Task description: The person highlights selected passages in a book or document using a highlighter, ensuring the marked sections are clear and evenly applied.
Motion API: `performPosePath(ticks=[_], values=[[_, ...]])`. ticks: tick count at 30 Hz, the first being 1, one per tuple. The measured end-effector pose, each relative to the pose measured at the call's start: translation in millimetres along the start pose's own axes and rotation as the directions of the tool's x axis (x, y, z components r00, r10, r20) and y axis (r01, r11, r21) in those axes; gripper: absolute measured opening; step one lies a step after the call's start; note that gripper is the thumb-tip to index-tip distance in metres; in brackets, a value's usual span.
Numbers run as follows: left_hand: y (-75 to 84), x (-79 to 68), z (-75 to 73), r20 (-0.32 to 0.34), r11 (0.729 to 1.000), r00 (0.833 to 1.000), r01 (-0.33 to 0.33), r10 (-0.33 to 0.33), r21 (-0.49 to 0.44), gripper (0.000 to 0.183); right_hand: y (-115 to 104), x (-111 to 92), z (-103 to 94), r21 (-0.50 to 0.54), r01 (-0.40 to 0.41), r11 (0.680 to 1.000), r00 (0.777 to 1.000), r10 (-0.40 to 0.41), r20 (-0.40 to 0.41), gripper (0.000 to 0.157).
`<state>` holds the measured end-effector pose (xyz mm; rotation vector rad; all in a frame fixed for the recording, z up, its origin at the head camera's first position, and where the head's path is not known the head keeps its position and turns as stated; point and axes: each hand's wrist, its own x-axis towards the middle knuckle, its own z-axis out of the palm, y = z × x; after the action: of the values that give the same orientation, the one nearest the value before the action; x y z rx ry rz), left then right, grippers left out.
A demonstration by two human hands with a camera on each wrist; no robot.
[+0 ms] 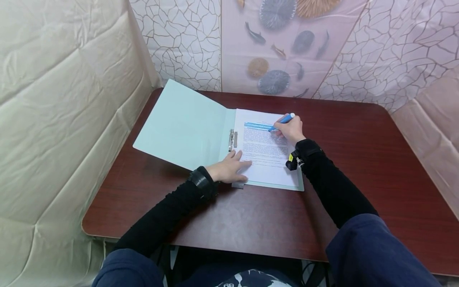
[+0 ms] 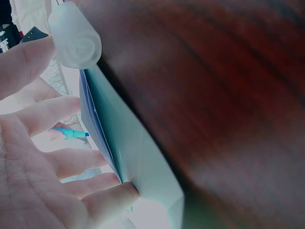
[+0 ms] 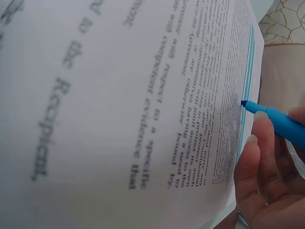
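Observation:
A pale green ring-binder folder (image 1: 181, 125) lies opened out, with printed pages (image 1: 267, 157) on its right side by a metal clip (image 1: 231, 140). Blue highlighted lines run across the top of the text. My right hand (image 1: 293, 130) pinches a blue highlighter (image 1: 287, 118), its dark blue tip (image 3: 244, 103) right at the highlighted lines in the right wrist view. With fingers spread, my left hand (image 1: 230, 169) rests on the lower left of the page, below the clip. From the left wrist, its fingers (image 2: 62, 162) extend over the folder's edge (image 2: 143, 148).
The folder lies on a dark red-brown table (image 1: 358, 167). Pale draped cloth (image 1: 71, 119) hangs at the left, and a patterned backdrop (image 1: 179, 44) stands behind. A translucent whitish round-ended object (image 2: 76, 40) shows near the folder's edge in the left wrist view.

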<state>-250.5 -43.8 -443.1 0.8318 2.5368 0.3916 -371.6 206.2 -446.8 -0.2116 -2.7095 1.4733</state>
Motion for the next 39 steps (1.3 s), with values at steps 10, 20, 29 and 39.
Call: performPosePath(ticks=[10, 20, 29, 39], values=[[-0.3, 0.1, -0.1, -0.006, 1.000, 1.000, -0.025, 0.024, -0.009, 0.063, 1.2, 1.6, -0.8, -0.020, -0.009, 1.000, 1.000, 0.009, -0.001, 0.016], [-0.1, 1.0, -0.1, -0.007, 0.999, 0.999, -0.035, 0.035, -0.008, 0.062, 2.8, 1.9, -2.4, -0.020, -0.007, 1.000, 1.000, 0.007, 0.000, 0.015], [4.4, 0.0, -0.2, -0.011, 1.000, 1.000, -0.012, 0.012, -0.001, 0.062, 2.3, 0.6, -4.8, -0.052, 0.009, 0.999, 1.000, -0.009, -0.004, 0.013], [6.2, 0.0, -2.8, 0.005, 1.000, 1.000, -0.002, 0.002, 0.030, 0.061, 1.6, -1.7, -6.1, -0.047, 0.002, 0.999, 1.000, -0.002, 0.002, 0.014]])
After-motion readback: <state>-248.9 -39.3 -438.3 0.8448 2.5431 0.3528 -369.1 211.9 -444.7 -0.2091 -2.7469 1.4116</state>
